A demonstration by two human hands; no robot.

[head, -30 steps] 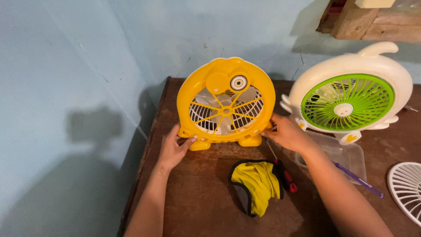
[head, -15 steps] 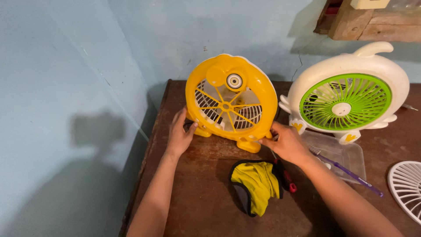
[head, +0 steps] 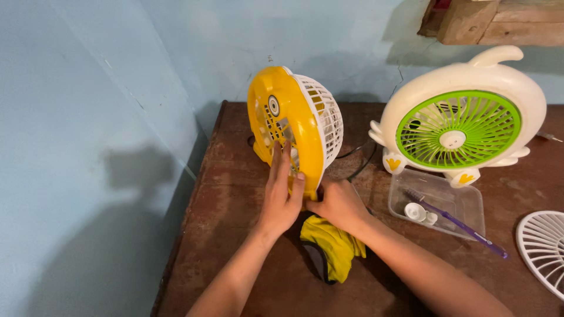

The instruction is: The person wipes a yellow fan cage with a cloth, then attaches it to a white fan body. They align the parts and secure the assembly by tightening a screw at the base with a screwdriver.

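The yellow fan point(head: 292, 126) stands on the brown worktop point(head: 235, 194) near the back-left corner, turned edge-on to the camera so that its yellow face points toward nine o'clock and its white rear grille point(head: 323, 114) toward three o'clock; held this way, the seam between the two halves faces the person. The left hand point(head: 281, 196) lies flat against the yellow face, fingers point(head: 277, 161) stretched upward toward twelve o'clock, seemingly to steady the body. The right hand point(head: 338, 204) is clenched about the fan's lower edge at six o'clock, propping it upright. Just below both hands, a yellow cloth with dark trim point(head: 329, 249) lies crumpled on the worktop. At three o'clock from the yellow fan stands a white fan with a green grille point(head: 458, 126), facing the camera. Before it sits a clear plastic tray point(head: 464, 205) holding a small white cap-like part point(head: 415, 212) and the head of a purple brush point(head: 455, 222), whose handle sticks out over the rim. A loose white grille point(head: 543, 249) lies at the right edge.
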